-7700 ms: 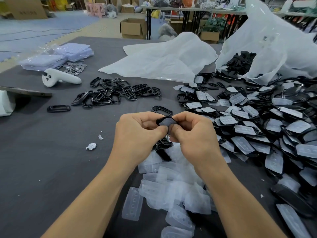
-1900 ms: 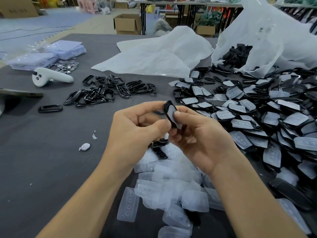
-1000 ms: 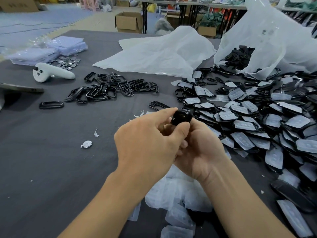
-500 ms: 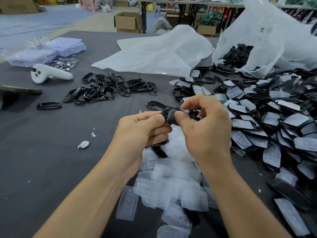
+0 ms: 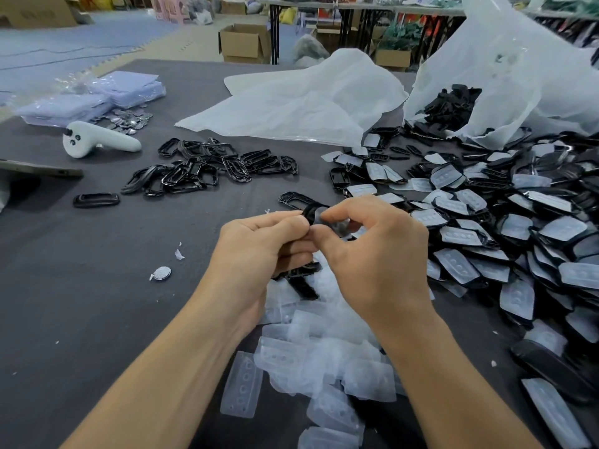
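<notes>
Both hands meet above the middle of the dark grey table [image 5: 81,312]. My left hand [image 5: 256,251] pinches the edge of a small black plastic frame [image 5: 311,212] that carries a translucent insert. From the other side, my right hand [image 5: 372,254] pinches the same piece with thumb and forefinger. Most of the piece is hidden by my fingers. Under my wrists lies a heap of loose translucent inserts [image 5: 324,354]. To the right spreads a big pile of black frames with inserts fitted [image 5: 505,222].
A group of empty black frames [image 5: 207,170] lies at the back left, one lone frame [image 5: 96,199] further left. A white controller [image 5: 97,142], small silver discs [image 5: 129,119], wrapped purple packs [image 5: 97,98], white plastic sheets [image 5: 301,102] and a torn bag of black parts [image 5: 453,105] sit behind.
Over the last second my hands turned the piece and rose slightly from the table; the right hand came over from under the left to pinch the piece from the right.
</notes>
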`<state>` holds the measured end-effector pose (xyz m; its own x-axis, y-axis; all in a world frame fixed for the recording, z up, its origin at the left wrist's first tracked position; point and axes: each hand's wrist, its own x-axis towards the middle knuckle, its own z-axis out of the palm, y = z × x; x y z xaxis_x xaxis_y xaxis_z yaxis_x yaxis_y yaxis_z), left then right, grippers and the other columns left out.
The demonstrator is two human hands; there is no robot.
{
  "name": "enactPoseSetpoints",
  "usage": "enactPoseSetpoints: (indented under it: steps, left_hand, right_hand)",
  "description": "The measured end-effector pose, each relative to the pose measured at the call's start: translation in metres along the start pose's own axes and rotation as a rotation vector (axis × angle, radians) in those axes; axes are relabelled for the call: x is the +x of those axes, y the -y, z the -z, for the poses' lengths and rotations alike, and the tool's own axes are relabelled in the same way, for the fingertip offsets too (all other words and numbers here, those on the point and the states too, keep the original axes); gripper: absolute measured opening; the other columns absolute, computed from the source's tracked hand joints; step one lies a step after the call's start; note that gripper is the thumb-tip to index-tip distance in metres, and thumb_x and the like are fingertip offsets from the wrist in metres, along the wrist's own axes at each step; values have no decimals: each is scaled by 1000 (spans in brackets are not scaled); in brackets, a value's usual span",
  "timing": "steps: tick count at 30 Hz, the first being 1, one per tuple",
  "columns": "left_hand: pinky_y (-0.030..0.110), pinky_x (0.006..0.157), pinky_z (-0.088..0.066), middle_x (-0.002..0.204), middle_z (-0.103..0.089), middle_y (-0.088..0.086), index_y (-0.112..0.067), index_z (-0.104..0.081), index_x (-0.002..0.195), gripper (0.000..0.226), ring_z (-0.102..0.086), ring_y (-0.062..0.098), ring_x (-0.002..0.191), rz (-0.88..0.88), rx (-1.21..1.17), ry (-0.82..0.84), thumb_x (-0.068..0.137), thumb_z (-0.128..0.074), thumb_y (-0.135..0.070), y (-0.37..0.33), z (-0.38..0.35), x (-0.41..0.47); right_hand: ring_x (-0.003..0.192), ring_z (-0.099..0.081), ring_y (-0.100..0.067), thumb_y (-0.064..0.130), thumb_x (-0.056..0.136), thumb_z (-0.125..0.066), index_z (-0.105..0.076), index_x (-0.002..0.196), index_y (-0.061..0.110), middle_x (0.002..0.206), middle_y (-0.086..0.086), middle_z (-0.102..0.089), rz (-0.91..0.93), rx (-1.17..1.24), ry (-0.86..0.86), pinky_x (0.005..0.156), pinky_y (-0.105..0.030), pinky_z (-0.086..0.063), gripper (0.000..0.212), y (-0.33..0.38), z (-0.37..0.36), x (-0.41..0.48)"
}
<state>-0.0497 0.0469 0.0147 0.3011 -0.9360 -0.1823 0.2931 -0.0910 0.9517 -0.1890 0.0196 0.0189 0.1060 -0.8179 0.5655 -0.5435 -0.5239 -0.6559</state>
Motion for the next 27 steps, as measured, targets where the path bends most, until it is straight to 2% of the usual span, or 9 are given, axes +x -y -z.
enactPoseSetpoints:
  steps: [2, 4, 8, 12, 17, 19, 21, 24, 27]
  left_hand:
    - [21, 64, -58, 83, -79, 12, -11, -84, 83, 20, -73, 14, 67, -1, 9, 3, 93, -68, -5, -1, 1, 0]
    - [20, 64, -58, 86, -79, 14, -6, -82, 92, 16, -74, 15, 70, 3, 15, 8, 95, -66, -5, -1, 1, -1]
    - [20, 64, -58, 87, -79, 14, -2, -79, 102, 19, -73, 15, 71, 9, 15, 8, 97, -61, -5, -1, 1, 1]
    - [22, 63, -59, 89, -79, 16, -1, -77, 105, 18, -77, 20, 75, 33, -36, -24, 98, -61, -8, -3, 0, 1]
    - [22, 59, -59, 89, -80, 15, -2, -75, 100, 14, -80, 21, 79, 65, -60, -46, 98, -63, -9, -4, 1, 1]
    - [23, 59, -60, 89, -80, 14, -3, -75, 99, 14, -79, 20, 78, 76, -63, -49, 99, -63, -10, -4, 1, 2]
    - [23, 60, -60, 86, -80, 13, -4, -75, 97, 14, -79, 19, 74, 76, -53, -61, 98, -64, -11, -4, 2, 3]
    - [22, 58, -59, 85, -80, 12, -6, -77, 91, 14, -78, 17, 72, 50, -29, -80, 98, -65, -11, -4, 3, 4]
    - [22, 57, -59, 82, -80, 11, -6, -76, 90, 14, -76, 15, 69, 12, 2, -113, 97, -65, -9, -2, 3, 4]
  right_hand:
    - [77, -62, -5, 21, 79, -87, -80, 84, 23, 80, 14, -71, -41, 39, 12, 71, -14, -47, 9, -1, 0, 2]
    - [79, -61, 0, 16, 81, -85, -80, 81, 22, 78, 14, -70, -39, 56, 26, 69, -9, -45, 8, -2, 1, 4]
    - [72, -59, -2, 16, 79, -84, -79, 79, 29, 76, 16, -67, -70, 123, -21, 64, -10, -41, 14, -3, 3, 5]
    - [65, -49, -4, 34, 76, -82, -73, 88, 32, 74, 13, -56, -326, 372, -178, 62, -20, -44, 15, -9, 10, 12]
    - [55, -50, -10, 31, 93, -74, -75, 88, 20, 63, 7, -61, -526, 615, 69, 53, -25, -42, 12, -11, 12, 18]
    - [53, -53, -13, 25, 90, -76, -75, 92, 19, 64, 5, -64, -556, 646, 178, 52, -27, -44, 7, -12, 11, 17]
    - [52, -58, -14, 16, 83, -79, -73, 99, 21, 64, 5, -66, -552, 621, 251, 52, -24, -47, 18, -12, 11, 16]
    - [51, -65, -16, 3, 81, -76, -68, 104, 22, 61, 0, -69, -557, 553, 242, 51, -23, -50, 31, -13, 10, 15]
    - [53, -69, -19, 2, 80, -75, -66, 105, 24, 64, -6, -74, -576, 502, 199, 52, -26, -53, 34, -16, 11, 14]
